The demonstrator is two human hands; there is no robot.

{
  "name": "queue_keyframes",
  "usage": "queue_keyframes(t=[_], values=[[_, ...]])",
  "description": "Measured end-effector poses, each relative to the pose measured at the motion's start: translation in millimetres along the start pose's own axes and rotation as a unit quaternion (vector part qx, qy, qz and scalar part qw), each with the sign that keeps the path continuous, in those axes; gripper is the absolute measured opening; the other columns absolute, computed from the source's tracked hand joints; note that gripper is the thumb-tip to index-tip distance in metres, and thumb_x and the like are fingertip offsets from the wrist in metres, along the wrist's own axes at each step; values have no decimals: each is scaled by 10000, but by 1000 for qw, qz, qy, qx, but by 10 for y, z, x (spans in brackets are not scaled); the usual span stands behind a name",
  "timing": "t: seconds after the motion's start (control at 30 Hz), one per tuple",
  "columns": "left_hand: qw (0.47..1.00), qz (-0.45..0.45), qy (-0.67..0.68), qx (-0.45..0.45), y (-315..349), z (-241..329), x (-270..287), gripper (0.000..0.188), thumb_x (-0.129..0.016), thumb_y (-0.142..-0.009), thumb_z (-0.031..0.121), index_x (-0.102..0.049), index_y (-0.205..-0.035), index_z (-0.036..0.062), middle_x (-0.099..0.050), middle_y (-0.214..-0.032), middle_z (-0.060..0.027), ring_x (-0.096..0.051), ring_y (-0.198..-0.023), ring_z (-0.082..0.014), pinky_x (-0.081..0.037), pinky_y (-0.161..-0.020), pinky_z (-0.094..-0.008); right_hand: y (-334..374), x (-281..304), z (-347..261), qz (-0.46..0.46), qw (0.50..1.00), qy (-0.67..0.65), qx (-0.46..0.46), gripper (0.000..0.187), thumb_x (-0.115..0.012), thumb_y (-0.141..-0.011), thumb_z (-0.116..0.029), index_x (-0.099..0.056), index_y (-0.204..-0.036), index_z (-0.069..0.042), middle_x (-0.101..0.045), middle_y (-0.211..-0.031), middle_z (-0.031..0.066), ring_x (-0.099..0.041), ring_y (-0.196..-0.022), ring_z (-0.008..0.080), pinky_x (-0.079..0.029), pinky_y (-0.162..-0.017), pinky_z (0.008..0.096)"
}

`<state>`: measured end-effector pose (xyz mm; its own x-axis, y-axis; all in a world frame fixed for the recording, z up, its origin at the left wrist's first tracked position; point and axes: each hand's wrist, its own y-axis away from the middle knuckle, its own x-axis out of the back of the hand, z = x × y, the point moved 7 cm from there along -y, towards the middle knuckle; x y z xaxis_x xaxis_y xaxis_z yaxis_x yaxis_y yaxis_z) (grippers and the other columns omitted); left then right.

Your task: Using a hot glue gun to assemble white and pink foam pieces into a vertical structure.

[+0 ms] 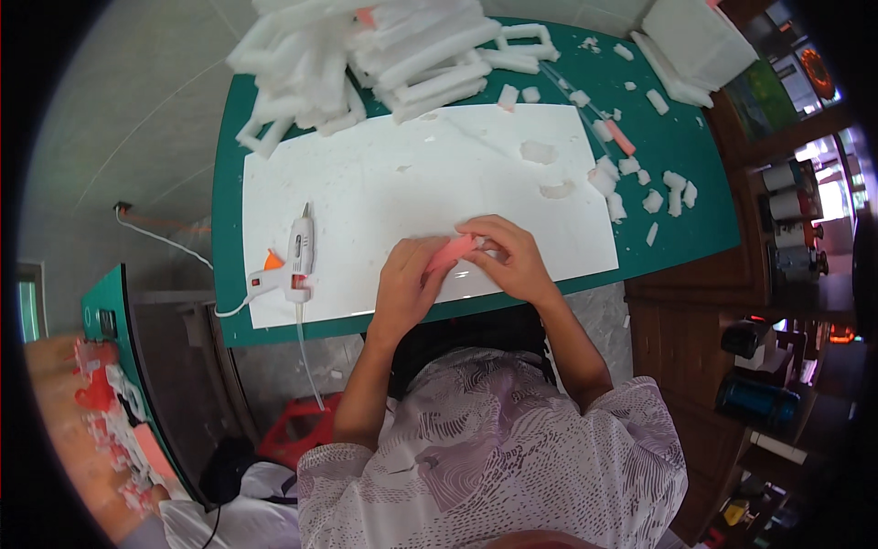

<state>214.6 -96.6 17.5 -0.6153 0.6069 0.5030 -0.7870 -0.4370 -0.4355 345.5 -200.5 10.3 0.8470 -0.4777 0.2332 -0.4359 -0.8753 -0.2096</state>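
Observation:
Close to the near edge of a white board (pixel 352 201), both hands meet over a small pink foam piece (pixel 451 252). My left hand (pixel 407 284) is closed around it, thumb on the near side and fingers on the far side. At the piece's right end, my right hand (pixel 514 265) pinches with thumb and fingers, the index finger reaching over the top. A whitish bit (pixel 480 243) shows between the right fingertips; whether it is joined to the pink foam I cannot tell. To the left lies a white hot glue gun (pixel 300 252) with an orange part, untouched.
White foam strips and frames (pixel 425 59) are heaped at the far left of the green table (pixel 704 210). Foam scraps (pixel 652 201) and another pink piece (pixel 620 137) lie on the right. A white foam block (pixel 700 50) stands far right; a red stool (pixel 306 428) is below left.

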Motion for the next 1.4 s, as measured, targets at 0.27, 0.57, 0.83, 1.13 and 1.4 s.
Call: queue_keyframes(t=[0.27,0.57,0.83,1.13,1.4], values=[[984,-13,154,93,55,-149,17,388,-786,-824,36,-649,-1187,13,-686,-1127,-130,-659,-1011,-240,-537,-866,-340,64,45,165,20,996,-74,-43,271,-676,-882,31,-660,-1152,8,-634,-1144,101,-606,-1028,151,-510,-874,259],[968,-10,216,124,93,-255,15,391,-772,-833,-4,-639,-1200,-26,-698,-1129,-121,-659,-1034,-185,-510,-919,-300,59,56,101,28,999,-28,-26,258,-675,-864,43,-656,-1120,18,-646,-1080,91,-611,-957,148,-537,-780,258],[913,53,377,148,220,-373,71,409,-787,-820,-38,-622,-1194,-45,-686,-1135,-131,-644,-1051,-170,-501,-939,-303,6,-48,-1,-21,997,78,-9,218,-772,-836,-94,-698,-1019,-2,-683,-885,92,-635,-789,170,-503,-700,277],[929,33,332,159,224,-435,2,394,-789,-811,-34,-618,-1165,-30,-669,-1105,-106,-627,-1049,-169,-491,-946,-318,33,1,59,-23,994,108,15,229,-800,-799,-125,-703,-971,-10,-671,-840,108,-632,-729,218,-504,-677,318],[952,66,272,120,229,-406,74,355,-760,-796,-80,-633,-1123,-28,-676,-1100,-142,-649,-1044,-222,-506,-941,-352,32,-40,91,-16,993,111,45,225,-786,-820,-160,-711,-986,-27,-679,-835,104,-650,-755,238,-518,-691,334]])
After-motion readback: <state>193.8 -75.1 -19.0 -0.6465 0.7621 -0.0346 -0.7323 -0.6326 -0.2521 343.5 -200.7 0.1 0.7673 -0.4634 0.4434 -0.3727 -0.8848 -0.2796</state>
